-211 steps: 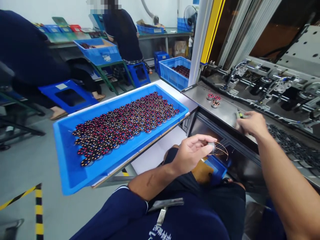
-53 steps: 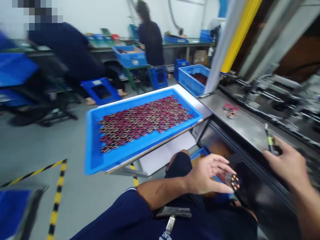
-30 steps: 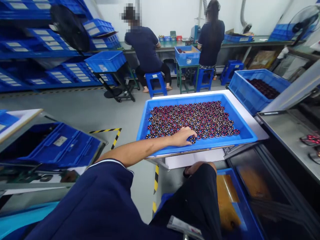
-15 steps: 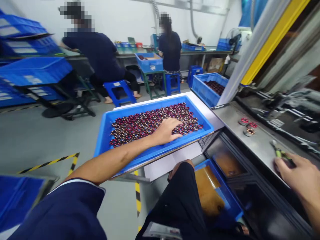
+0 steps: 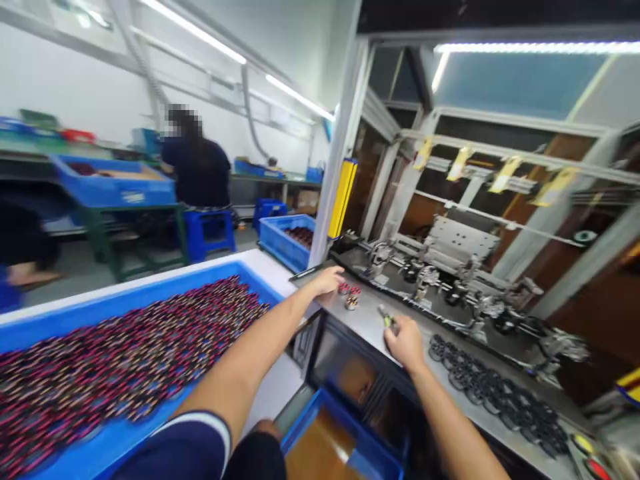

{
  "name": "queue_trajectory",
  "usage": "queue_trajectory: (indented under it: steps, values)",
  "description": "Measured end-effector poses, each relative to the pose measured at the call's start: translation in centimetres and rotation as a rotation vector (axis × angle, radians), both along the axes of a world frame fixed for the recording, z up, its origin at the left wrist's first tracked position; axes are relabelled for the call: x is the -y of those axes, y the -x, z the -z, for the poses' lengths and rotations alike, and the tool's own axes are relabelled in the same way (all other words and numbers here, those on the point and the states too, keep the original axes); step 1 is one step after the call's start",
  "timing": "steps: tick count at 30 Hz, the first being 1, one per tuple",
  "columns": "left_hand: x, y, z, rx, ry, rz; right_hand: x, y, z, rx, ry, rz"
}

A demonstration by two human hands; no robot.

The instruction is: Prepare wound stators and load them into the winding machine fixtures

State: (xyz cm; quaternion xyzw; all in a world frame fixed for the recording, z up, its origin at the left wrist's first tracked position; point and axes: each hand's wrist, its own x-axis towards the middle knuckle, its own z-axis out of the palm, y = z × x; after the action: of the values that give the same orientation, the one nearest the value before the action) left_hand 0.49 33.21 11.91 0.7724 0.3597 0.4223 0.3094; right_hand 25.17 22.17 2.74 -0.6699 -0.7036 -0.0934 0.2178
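Left hand [image 5: 327, 281] stretched forward, right hand [image 5: 406, 339] curled, arms apart

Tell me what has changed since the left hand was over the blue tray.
The left hand has left the blue tray, moving right to the small wound parts on the metal bench. Whether it grips one is unclear. The right hand still holds the green-handled tool; the wound parts remain there.

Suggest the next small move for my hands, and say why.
I'd probably bring the fingertips of your left hand down to pinch the nearest red stator. That hand is already reaching right beside it, while your right hand is occupied with the green-handled pliers. Whether the left fingertips already touch it, I can't tell.
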Motion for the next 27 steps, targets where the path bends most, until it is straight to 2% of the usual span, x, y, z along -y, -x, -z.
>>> queue_trajectory:
  steps: [2, 3, 7, 10, 13, 16, 20, 22, 24, 27]
  values:
    - [-1.3, -1.4, -0.8, -0.004, 0.026, 0.058, 0.2, 0.1, -0.1, -0.019, -0.004, 0.015]
    - [-1.7, -1.6, -0.6, -0.017, 0.050, 0.075, 0.3, 0.1, -0.1, -0.035, -0.003, 0.020]
    - [-2.3, -0.5, 2.5, -0.065, 0.224, 0.074, 0.5, 0.0, 0.1, -0.104, 0.019, 0.018]
    - [-1.9, 0.5, 4.1, -0.017, 0.288, 0.022, 0.4, -0.1, 0.4, -0.145, 0.028, -0.002]
    - [0.1, 1.5, 3.4, 0.108, 0.247, -0.022, 0.3, -0.2, 0.4, -0.194, -0.008, -0.036]
    - [5.1, 2.7, 2.2, 0.235, 0.167, -0.022, 0.2, -0.3, -0.4, -0.286, -0.096, -0.090]
    - [15.0, 3.6, 2.2, 0.319, 0.073, 0.008, 2.1, 0.6, -2.0, -0.493, -0.245, -0.187]
    - [19.6, 3.7, 2.9, 0.338, -0.057, 0.037, 5.0, 1.9, -2.6, -0.612, -0.266, -0.253]
    - [23.0, 3.6, 3.6, 0.333, -0.237, 0.069, 9.3, 3.6, -3.2, -0.715, -0.203, -0.350]
    - [26.0, 3.0, 4.6, 0.316, -0.376, 0.126, 16.4, 6.4, -4.4, -0.848, -0.010, -0.529]
